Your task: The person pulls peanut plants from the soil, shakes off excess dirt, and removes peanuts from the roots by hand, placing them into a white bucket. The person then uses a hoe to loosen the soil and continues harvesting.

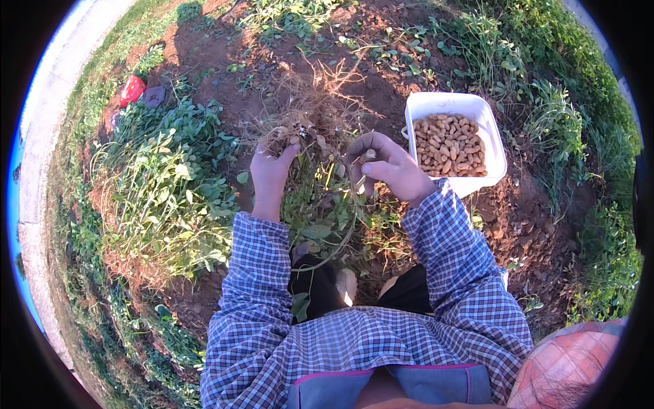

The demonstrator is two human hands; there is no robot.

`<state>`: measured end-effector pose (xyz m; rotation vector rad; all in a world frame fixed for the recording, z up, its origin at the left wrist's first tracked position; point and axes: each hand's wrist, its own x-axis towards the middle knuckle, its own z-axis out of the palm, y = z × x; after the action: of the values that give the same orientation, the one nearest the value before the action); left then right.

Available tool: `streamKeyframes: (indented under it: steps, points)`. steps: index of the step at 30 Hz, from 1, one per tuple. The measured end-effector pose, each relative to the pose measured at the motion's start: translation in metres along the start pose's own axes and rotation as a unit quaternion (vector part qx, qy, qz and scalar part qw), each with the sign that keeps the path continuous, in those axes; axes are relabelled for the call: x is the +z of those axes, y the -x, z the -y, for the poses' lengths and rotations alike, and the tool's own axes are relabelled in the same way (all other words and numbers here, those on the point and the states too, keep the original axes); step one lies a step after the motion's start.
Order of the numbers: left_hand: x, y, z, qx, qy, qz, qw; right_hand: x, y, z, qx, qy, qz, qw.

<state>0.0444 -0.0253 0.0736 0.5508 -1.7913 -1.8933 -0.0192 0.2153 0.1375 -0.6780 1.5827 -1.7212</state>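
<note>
My left hand (275, 166) grips the tangled roots of an uprooted peanut plant (322, 92), its root end pointing away from me and its green stems hanging towards my legs. Just right of the roots, my right hand (386, 161) is curled with a peanut pod (368, 155) between thumb and fingers. Some pods show among the roots between the hands. Close beyond my right hand stands a white plastic bucket (498, 158), partly filled with peanuts in the shell (449, 145).
A heap of pulled green plants (168, 194) lies to the left, with a red object (133, 91) and a dark one (153, 96) beyond it. Leafy growth (557, 117) borders the right side. Reddish soil (526, 214) lies around the bucket. A pink checked cloth (567, 363) shows at lower right.
</note>
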Motion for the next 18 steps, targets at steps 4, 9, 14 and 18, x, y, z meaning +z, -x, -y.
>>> streamKeyframes:
  steps: [4,9,14,18]
  points:
    - [0.011,0.002,0.003,0.001,-0.043,0.012,0.999,0.012,-0.029,-0.007,-0.048,0.412,-0.113,0.903]
    - [0.013,0.006,0.009,0.025,-0.079,0.021,0.996,0.006,-0.052,-0.023,-0.06,0.499,-0.125,0.855]
    - [0.006,0.002,0.008,-0.003,-0.116,0.0,0.993,0.003,-0.048,-0.03,-0.027,0.512,-0.053,0.857]
    - [0.006,0.003,0.009,0.017,-0.132,-0.015,0.991,0.005,-0.056,-0.027,-0.025,0.384,-0.095,0.918]
